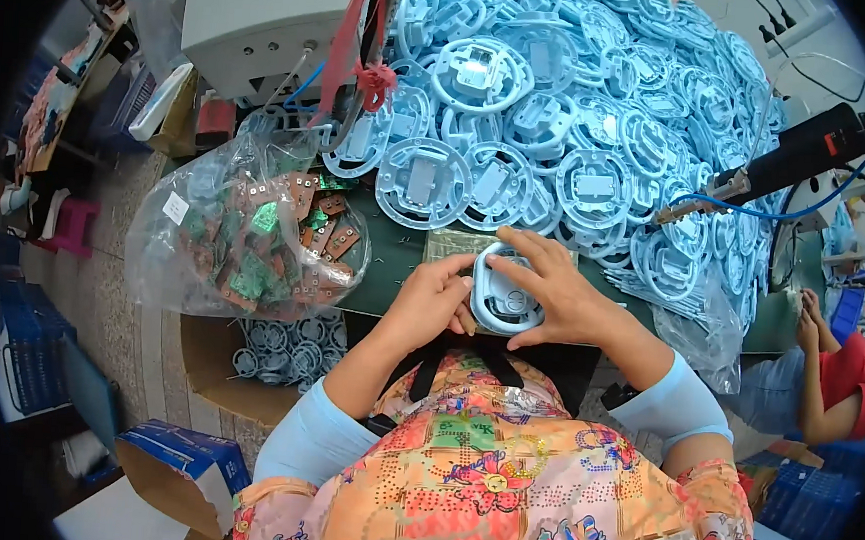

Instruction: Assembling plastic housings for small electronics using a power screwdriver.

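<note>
A round light-blue plastic housing point(506, 296) is held at the table's near edge, in front of my body. My right hand point(562, 290) grips its right side, with fingers over the top rim and the thumb below. On the other side my left hand point(433, 295) has its index finger against the housing's left rim; the other fingers are curled, and whether they hold something small I cannot make out. Behind the housing lies a flat greenish block point(454, 244). A large heap of similar blue housings point(594, 186) rises just beyond my hands.
A clear plastic bag point(171, 254) of small green and brown circuit boards point(259, 277) lies to the left. Below it stands a cardboard box point(211, 365) of blue parts. A black electric screwdriver point(796, 152) hangs at the right. A grey machine point(269, 27) stands back left; another person point(822, 378) sits far right.
</note>
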Action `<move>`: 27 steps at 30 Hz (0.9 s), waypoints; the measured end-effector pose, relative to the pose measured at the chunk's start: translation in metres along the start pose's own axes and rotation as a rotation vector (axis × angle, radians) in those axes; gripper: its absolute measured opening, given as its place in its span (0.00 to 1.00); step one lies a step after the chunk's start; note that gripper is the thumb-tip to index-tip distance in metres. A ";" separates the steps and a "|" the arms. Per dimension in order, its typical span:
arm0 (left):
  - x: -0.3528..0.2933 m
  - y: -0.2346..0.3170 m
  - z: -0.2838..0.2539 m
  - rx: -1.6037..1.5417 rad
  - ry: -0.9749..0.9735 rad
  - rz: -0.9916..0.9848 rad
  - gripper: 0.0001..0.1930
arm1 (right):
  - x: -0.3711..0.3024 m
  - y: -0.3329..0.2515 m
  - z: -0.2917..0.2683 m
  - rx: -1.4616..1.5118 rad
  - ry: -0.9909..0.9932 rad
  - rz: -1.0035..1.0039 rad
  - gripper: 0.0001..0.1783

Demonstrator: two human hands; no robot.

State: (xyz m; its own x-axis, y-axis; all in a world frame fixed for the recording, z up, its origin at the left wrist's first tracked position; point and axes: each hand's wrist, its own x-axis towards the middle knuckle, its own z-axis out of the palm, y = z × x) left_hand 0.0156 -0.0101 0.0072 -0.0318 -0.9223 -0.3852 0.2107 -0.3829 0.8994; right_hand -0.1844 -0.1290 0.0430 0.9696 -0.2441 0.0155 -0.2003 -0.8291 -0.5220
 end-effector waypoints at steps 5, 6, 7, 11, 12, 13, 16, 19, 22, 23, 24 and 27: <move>0.000 -0.001 0.000 -0.009 0.014 -0.005 0.20 | 0.001 0.001 0.004 -0.004 0.012 -0.026 0.60; 0.000 -0.001 0.000 -0.010 0.012 -0.005 0.20 | 0.001 0.001 0.005 -0.009 0.014 -0.020 0.60; 0.000 0.000 0.000 -0.009 0.013 -0.005 0.20 | 0.001 0.001 0.005 -0.014 0.017 -0.015 0.60; 0.000 0.003 0.000 -0.012 0.010 -0.030 0.20 | -0.001 0.000 0.009 -0.028 0.029 -0.007 0.60; 0.000 0.003 -0.001 -0.007 0.002 -0.051 0.20 | -0.001 0.000 0.010 -0.029 0.036 -0.003 0.59; 0.001 0.003 -0.001 -0.006 0.003 -0.051 0.20 | -0.001 0.000 0.010 -0.030 0.043 0.001 0.59; 0.001 0.002 -0.001 0.008 0.000 -0.044 0.20 | -0.002 -0.001 0.011 -0.038 0.058 -0.001 0.59; 0.002 0.000 -0.001 0.003 0.004 -0.044 0.20 | -0.002 -0.002 0.011 -0.037 0.059 0.005 0.59; 0.002 -0.003 -0.001 0.004 0.003 -0.041 0.19 | -0.004 -0.001 0.011 -0.034 0.077 -0.003 0.59; 0.002 -0.004 -0.001 -0.002 0.014 -0.025 0.19 | -0.004 -0.001 0.011 -0.034 0.077 -0.002 0.59; 0.003 -0.005 0.000 -0.008 0.024 -0.009 0.19 | -0.005 -0.001 0.012 -0.039 0.078 0.000 0.59; 0.003 -0.007 -0.001 0.013 0.024 -0.007 0.19 | -0.004 -0.002 0.011 -0.050 0.069 0.006 0.59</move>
State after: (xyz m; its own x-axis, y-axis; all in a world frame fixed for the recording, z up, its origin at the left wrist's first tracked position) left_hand 0.0155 -0.0105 -0.0002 -0.0096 -0.9181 -0.3963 0.1979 -0.3902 0.8992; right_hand -0.1860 -0.1205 0.0346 0.9567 -0.2820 0.0721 -0.2147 -0.8510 -0.4792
